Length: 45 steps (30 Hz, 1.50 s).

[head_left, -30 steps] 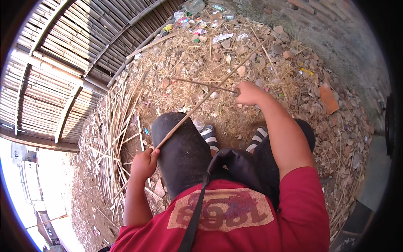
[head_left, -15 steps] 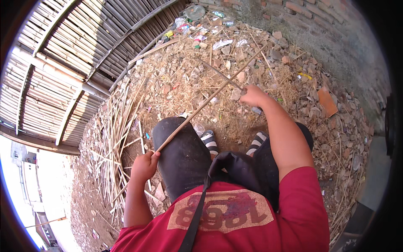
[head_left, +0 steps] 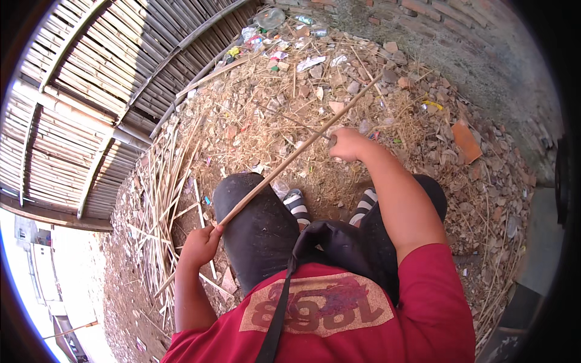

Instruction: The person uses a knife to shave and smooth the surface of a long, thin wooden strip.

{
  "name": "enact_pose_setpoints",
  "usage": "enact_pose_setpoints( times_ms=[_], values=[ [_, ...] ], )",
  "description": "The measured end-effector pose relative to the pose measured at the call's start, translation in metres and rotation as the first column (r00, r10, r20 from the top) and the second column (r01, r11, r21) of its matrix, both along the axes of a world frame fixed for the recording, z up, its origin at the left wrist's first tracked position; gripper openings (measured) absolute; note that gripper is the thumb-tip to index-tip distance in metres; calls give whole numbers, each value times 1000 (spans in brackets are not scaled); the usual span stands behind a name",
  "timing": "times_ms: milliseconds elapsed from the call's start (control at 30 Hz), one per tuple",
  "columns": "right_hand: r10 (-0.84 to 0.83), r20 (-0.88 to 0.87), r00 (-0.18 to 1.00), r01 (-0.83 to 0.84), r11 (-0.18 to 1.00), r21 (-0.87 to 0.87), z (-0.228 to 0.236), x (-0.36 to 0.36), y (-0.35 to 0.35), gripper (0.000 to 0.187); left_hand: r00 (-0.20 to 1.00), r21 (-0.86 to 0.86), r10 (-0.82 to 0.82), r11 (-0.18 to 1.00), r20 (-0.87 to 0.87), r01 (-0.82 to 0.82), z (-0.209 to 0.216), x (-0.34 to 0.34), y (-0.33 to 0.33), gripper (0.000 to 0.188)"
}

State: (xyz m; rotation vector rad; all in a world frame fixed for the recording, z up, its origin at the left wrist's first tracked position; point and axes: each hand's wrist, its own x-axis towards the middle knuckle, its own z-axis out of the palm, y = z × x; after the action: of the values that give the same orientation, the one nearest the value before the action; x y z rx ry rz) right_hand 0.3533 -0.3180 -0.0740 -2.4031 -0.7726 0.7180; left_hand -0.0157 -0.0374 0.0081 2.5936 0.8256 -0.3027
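Note:
A long, slim bamboo strip (head_left: 290,157) slants from the lower left up to the rubble at the upper right. My left hand (head_left: 201,245) is closed around its lower part, beside my left knee. In my right hand (head_left: 349,145) is the handle of a long, thin-bladed knife (head_left: 287,119), the fingers wrapped round it. The narrow dark blade points up and left and crosses the bamboo strip just beside my right fist. Whether the edge touches the strip I cannot tell.
A pile of split bamboo strips (head_left: 158,227) lies on the ground at my left. Broken brick, straw and litter cover the ground ahead. A bamboo-slat wall (head_left: 91,78) stands at the left, a brick wall (head_left: 460,54) at the right. A flat orange tile piece (head_left: 466,143) lies near it.
My right hand and the knife have shifted slightly left and nearer to me along the strip. The blade now appears thinner. My left hand is slightly lower, still gripping the strip.

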Motion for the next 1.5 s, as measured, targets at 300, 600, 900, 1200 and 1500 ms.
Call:
enact_pose_setpoints(
  times_ms=[300,600,900,1200,1500],
  values=[
    [-184,-281,942,158,981,-115,3,18,-26,39,999,31,-32,999,-19,33,2,2,4,56],
    [58,92,994,-57,998,-6,12,-7,-10,41,999,1,-50,999,-10,50,-7,-3,12,53],
    [95,133,986,-89,995,-49,27,-24,6,30,1000,-52,-22,998,-8,22,-1,1,10,53],
    [-190,73,979,183,979,92,-3,9,-16,37,1000,8,-28,1000,-3,28,4,3,3,54],
    [-183,34,983,179,980,87,1,6,-17,30,999,-72,-19,997,-30,17,-8,1,15,60]
  ],
)
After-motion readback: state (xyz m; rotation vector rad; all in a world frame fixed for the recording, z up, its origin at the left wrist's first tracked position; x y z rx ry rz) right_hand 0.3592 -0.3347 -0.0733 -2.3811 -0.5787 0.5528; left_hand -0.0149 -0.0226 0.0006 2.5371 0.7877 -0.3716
